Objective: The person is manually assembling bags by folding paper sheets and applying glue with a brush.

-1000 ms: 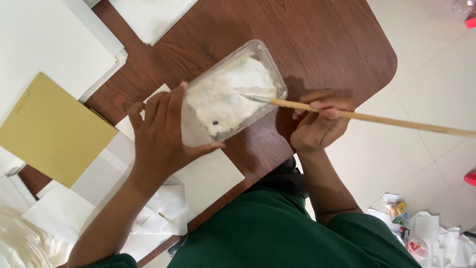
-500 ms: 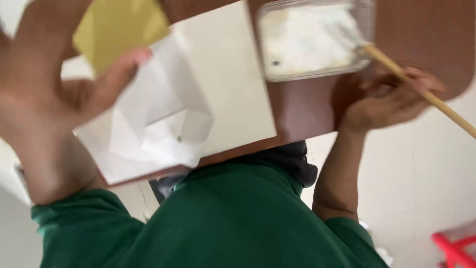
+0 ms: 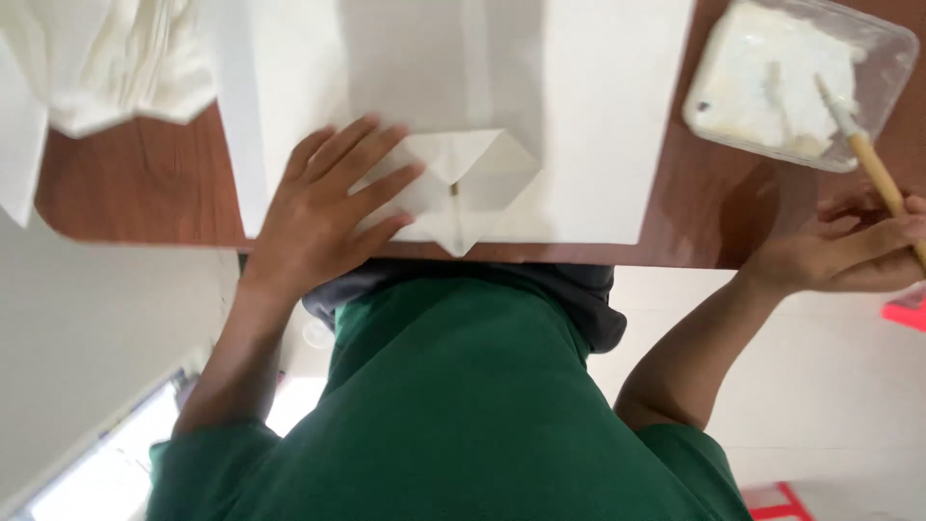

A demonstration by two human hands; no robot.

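White folded paper [image 3: 473,183] under left hand [image 3: 323,207]; right hand [image 3: 849,256] grips wooden brush [image 3: 883,178].

Brown wooden table [image 3: 135,193], pale floor [image 3: 87,338]

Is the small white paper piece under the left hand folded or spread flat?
Folded: the small white paper piece shows creases and angled flaps, lying on a flat sheet under the left hand.
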